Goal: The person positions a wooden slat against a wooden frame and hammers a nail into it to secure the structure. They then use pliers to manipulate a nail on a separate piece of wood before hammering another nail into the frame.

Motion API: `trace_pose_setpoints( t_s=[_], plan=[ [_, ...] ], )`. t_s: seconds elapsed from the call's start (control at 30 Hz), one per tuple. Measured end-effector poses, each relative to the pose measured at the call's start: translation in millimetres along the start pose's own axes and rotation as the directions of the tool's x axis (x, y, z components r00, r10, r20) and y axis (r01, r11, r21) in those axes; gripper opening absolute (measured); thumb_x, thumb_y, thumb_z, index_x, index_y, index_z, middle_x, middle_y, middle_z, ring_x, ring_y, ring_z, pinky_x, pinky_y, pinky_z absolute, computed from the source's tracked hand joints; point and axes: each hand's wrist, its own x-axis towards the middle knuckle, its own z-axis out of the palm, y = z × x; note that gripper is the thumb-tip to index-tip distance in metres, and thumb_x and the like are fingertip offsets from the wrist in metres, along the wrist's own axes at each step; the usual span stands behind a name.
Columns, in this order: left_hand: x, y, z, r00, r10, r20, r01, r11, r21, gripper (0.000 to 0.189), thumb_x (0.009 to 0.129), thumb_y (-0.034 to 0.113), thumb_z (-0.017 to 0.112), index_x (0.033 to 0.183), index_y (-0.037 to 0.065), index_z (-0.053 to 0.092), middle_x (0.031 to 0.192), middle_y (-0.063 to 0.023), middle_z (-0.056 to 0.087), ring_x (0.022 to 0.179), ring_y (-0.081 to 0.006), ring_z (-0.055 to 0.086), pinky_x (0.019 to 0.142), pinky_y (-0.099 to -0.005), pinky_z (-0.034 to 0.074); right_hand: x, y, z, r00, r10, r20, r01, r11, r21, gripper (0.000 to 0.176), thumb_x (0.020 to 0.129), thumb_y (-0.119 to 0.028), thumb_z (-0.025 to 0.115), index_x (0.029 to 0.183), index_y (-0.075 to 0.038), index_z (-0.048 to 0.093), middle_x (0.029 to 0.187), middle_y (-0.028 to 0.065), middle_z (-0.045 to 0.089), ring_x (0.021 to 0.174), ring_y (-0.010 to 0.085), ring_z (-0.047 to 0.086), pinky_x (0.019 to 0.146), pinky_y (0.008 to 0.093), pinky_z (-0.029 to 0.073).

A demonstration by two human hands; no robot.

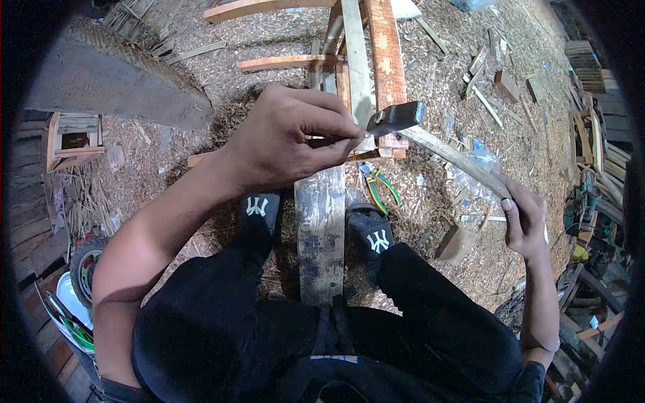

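My right hand (525,213) is wrapped round the wooden handle of a hammer (458,160). The dark hammer head reaches left to the fingertips of my left hand (295,138). That hand is closed in a pinch, and a tiny bright spot shows at its fingertips; what it holds is too small to name. Just beyond and partly under the hammer stands a wooden frame (387,64) of reddish planks, with a paler strip (358,64) along it. Pliers (381,187) with green and yellow handles lie below the hammer head, beside a worn wooden beam (321,232) between my legs.
Wood shavings cover the ground (430,80). Offcuts (506,87) and a wooden block (458,243) lie to the right. A large dark timber (121,80) juts in at upper left. Near the lower left are a wheel (86,265) and a white container (70,295).
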Motion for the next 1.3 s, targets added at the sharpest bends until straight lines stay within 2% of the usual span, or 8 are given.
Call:
trace_pose_setpoints(
  t_s=[0.27, 0.37, 0.6, 0.77, 0.87, 1.1, 1.2, 1.3],
  plan=[
    [0.4, -0.1, -0.8, 0.999, 0.031, 0.009, -0.031, 0.999, 0.029, 0.014, 0.079, 0.003, 0.079, 0.093, 0.004, 0.078, 0.089, -0.0085, 0.074, 0.077, -0.0191, 0.073, 0.067, -0.0286, 0.058, -0.2, -3.5, 4.6, 0.997, 0.074, 0.005, -0.074, 0.997, 0.0, 0.035, 0.093, -0.007, 0.057, 0.126, 0.001, 0.066, 0.092, 0.021, 0.072, 0.069, 0.0298, 0.068, 0.068, 0.0372, 0.052],
    [1.5, -3.4, 2.1, 0.999, 0.043, -0.03, -0.043, 0.999, 0.022, 0.012, 0.083, 0.008, 0.077, 0.095, 0.007, 0.078, 0.083, -0.0073, 0.074, 0.07, -0.0161, 0.071, 0.061, -0.0284, 0.058, -0.2, -1.3, 7.2, 0.999, 0.036, -0.023, -0.036, 0.999, 0.005, 0.034, 0.093, -0.008, 0.056, 0.125, 0.002, 0.066, 0.094, 0.0217, 0.072, 0.069, 0.0291, 0.069, 0.068, 0.0364, 0.052],
    [-0.3, -2.9, 1.2, 0.999, 0.02, -0.027, -0.02, 1.0, 0.002, 0.01, 0.084, 0.01, 0.077, 0.094, 0.008, 0.079, 0.082, -0.0068, 0.074, 0.069, -0.0161, 0.071, 0.061, -0.0279, 0.056, -3.4, 1.9, 7.8, 1.0, 0.02, -0.018, -0.02, 1.0, -0.018, 0.032, 0.095, -0.008, 0.056, 0.123, 0.002, 0.066, 0.095, 0.0215, 0.072, 0.069, 0.0267, 0.069, 0.067, 0.035, 0.052],
    [1.3, 2.7, -1.6, 1.0, -0.021, 0.015, 0.021, 1.0, -0.003, 0.013, 0.081, 0.004, 0.078, 0.094, 0.003, 0.078, 0.086, -0.0082, 0.072, 0.076, -0.0181, 0.071, 0.066, -0.0293, 0.056, -2.1, -1.2, 7.6, 0.999, 0.007, -0.038, -0.008, 0.999, -0.04, 0.031, 0.095, -0.009, 0.056, 0.123, 0.002, 0.067, 0.09, 0.0201, 0.071, 0.063, 0.025, 0.065, 0.063, 0.035, 0.05],
    [2.0, 0.8, -0.8, 1.0, -0.001, -0.005, 0.001, 1.0, 0.009, 0.01, 0.085, 0.011, 0.077, 0.093, 0.006, 0.078, 0.082, -0.0069, 0.073, 0.069, -0.0167, 0.07, 0.061, -0.0298, 0.056, -2.3, -1.1, 8.5, 0.997, 0.076, -0.019, -0.076, 0.997, 0.025, 0.032, 0.095, -0.01, 0.056, 0.123, 0.001, 0.066, 0.086, 0.0191, 0.07, 0.061, 0.0244, 0.063, 0.061, 0.035, 0.048],
    [-0.1, -0.8, -1.2, 1.0, 0.002, -0.018, -0.002, 1.0, 0.007, 0.01, 0.084, 0.011, 0.077, 0.093, 0.006, 0.078, 0.081, -0.0064, 0.072, 0.069, -0.017, 0.07, 0.062, -0.0299, 0.056, -3.7, 1.9, 9.7, 0.998, 0.034, -0.047, -0.033, 0.999, 0.012, 0.033, 0.095, -0.009, 0.056, 0.124, 0.001, 0.066, 0.084, 0.0186, 0.07, 0.059, 0.0238, 0.062, 0.06, 0.0348, 0.048],
    [0.0, 1.0, -2.5, 1.0, 0.005, -0.011, -0.005, 0.998, 0.06, 0.01, 0.084, 0.011, 0.077, 0.093, 0.006, 0.078, 0.083, -0.0064, 0.07, 0.073, -0.017, 0.07, 0.065, -0.0295, 0.057, -3.9, 1.1, 7.9, 0.998, 0.048, -0.027, -0.049, 0.999, -0.009, 0.032, 0.094, -0.008, 0.057, 0.123, 0.002, 0.066, 0.087, 0.0193, 0.07, 0.061, 0.0242, 0.064, 0.061, 0.0349, 0.049],
    [-1.0, 0.5, -1.8, 0.999, 0.032, -0.015, -0.031, 0.998, 0.056, 0.017, 0.079, 0.002, 0.079, 0.096, 0.004, 0.078, 0.091, -0.0079, 0.068, 0.081, -0.0189, 0.07, 0.068, -0.029, 0.056, -4.1, 2.2, 8.4, 0.999, 0.028, -0.036, -0.028, 1.0, -0.003, 0.032, 0.094, -0.006, 0.057, 0.122, 0.004, 0.066, 0.09, 0.0203, 0.072, 0.065, 0.025, 0.067, 0.062, 0.0349, 0.05]
  ],
)
